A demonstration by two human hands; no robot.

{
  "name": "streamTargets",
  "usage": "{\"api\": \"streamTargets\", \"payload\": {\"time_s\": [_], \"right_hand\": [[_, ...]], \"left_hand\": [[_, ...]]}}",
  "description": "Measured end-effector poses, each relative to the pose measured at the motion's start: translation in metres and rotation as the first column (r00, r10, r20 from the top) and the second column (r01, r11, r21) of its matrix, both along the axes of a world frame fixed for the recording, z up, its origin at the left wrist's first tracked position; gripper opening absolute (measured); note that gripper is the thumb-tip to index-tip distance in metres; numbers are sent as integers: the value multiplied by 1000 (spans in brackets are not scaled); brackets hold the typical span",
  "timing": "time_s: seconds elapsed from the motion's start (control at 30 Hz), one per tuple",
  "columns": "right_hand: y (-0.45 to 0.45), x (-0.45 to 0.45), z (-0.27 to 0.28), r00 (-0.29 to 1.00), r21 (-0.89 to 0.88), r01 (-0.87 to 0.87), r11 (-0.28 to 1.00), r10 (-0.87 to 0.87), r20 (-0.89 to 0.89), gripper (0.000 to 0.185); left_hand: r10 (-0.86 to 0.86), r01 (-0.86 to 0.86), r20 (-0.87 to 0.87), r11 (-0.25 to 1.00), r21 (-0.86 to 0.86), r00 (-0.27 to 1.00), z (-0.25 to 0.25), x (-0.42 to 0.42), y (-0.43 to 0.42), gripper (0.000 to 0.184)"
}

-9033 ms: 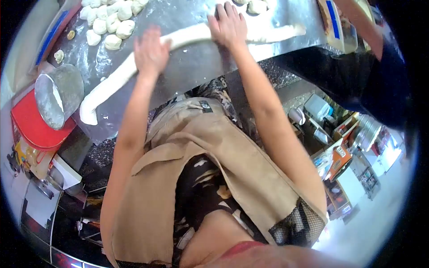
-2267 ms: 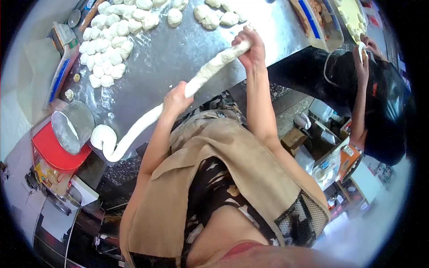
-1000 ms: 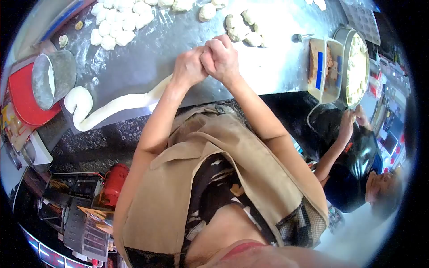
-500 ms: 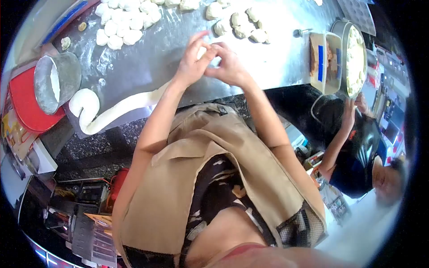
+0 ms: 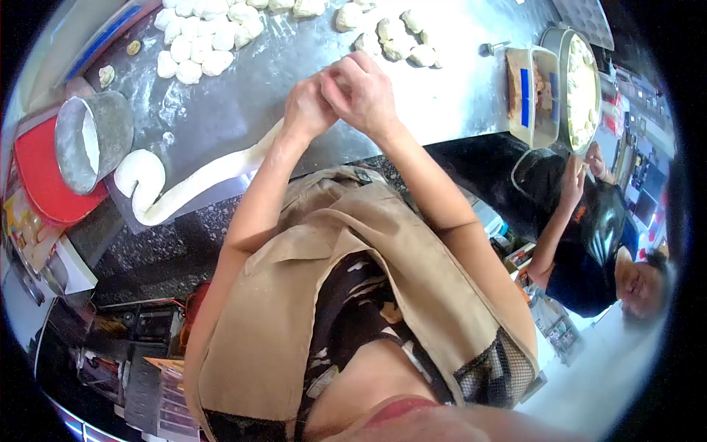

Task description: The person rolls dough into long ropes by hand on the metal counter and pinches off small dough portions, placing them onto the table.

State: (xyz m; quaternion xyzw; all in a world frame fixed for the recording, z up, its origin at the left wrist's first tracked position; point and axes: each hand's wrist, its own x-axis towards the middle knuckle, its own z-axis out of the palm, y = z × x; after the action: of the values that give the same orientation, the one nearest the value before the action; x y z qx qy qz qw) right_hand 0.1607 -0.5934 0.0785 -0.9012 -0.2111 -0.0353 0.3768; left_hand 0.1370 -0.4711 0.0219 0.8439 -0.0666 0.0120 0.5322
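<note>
There it was, the dough rope (image 5: 195, 183), curled at its left end, running along the near edge of the surface (image 5: 228, 121) and vanishing behind the left forearm! Left hand (image 5: 305, 110) and right hand (image 5: 363, 92) met right above, fingers curled in tight together; whether they pinched any dough, nobody could tell. Beyond them, dough lumps (image 5: 199, 46) crowded the far left, a smaller cluster (image 5: 401, 40) further right. A metal vessel (image 5: 114, 121) stood left; over right, a clear container (image 5: 545, 132) sat against a round pan (image 5: 565, 103).
</note>
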Motion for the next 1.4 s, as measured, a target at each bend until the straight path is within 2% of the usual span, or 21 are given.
{"api": "streamTargets", "payload": {"time_s": [0.17,0.2,0.23,0.33,0.37,0.43,0.5,0.53,0.57,0.63,0.7,0.77,0.8,0.87,1.07,1.13,1.23,1.27,1.3,1.37,1.4], "right_hand": [[17,38,-60,964,22,236,972,-237,119,17],[24,57,-76,964,-171,261,950,-265,1,24],[23,68,-91,962,-163,269,949,-272,1,24],[23,76,-90,971,-196,108,975,-146,-189,71],[8,59,-80,969,-195,114,974,-152,-193,71],[-20,37,-60,977,-397,-168,902,98,-191,69],[-13,1,-38,835,142,-250,958,288,-468,61],[-4,-9,-32,852,126,-168,978,208,-481,51],[-8,-9,-24,853,117,-160,980,197,-483,51],[-13,-7,-8,702,329,189,925,107,-704,44],[-17,-8,-4,740,309,211,927,55,-670,39],[-18,-6,21,789,57,114,992,-56,-611,37],[-16,-8,22,789,56,120,991,-61,-612,37],[-1,-11,20,994,-41,101,994,-102,-25,36],[38,-7,-38,993,63,120,991,-118,-25,29],[63,31,-65,989,-24,140,990,-141,-50,30],[88,77,-89,980,-126,165,978,-177,-86,37],[99,85,-89,985,-120,135,984,-147,-95,41],[97,84,-88,986,-111,132,985,-142,-84,41],[63,59,-59,1000,-232,15,973,-18,-11,55],[35,53,-59,973,-205,-178,962,141,-186,56]], "left_hand": [[118,-116,1,978,175,993,5,-11,0,21],[87,-91,63,994,62,994,18,-17,0,19],[51,-46,129,998,-45,990,32,-23,2,18],[157,-168,-67,965,-203,985,27,-25,23,18],[196,-245,-177,915,-320,965,15,-28,33,17],[207,-227,-97,925,-303,974,5,-18,38,20],[188,-169,49,950,-263,981,3,-11,26,22],[16,20,119,956,-293,993,8,-4,23,31],[9,28,119,953,-302,993,15,-5,20,31],[-17,14,-5,933,-359,1000,22,-12,17,42],[-16,2,-44,950,-312,999,21,-15,15,47],[-80,86,-257,996,14,963,19,-13,16,43],[-65,69,-95,997,43,993,6,-12,14,40],[-54,52,-86,998,-27,995,-21,-12,12,37],[58,-58,1,993,101,998,-14,-16,32,24],[251,-256,-189,967,0,949,1,-21,33,22],[66,-77,-79,987,-144,995,44,-44,23,22],[164,-188,-114,951,-246,980,44,-46,27,21],[121,-289,-392,868,-403,912,35,-48,41,18],[253,-285,-133,868,-406,958,8,-45,64,19],[280,-283,-74,850,-445,957,2,-41,68,21]]}}
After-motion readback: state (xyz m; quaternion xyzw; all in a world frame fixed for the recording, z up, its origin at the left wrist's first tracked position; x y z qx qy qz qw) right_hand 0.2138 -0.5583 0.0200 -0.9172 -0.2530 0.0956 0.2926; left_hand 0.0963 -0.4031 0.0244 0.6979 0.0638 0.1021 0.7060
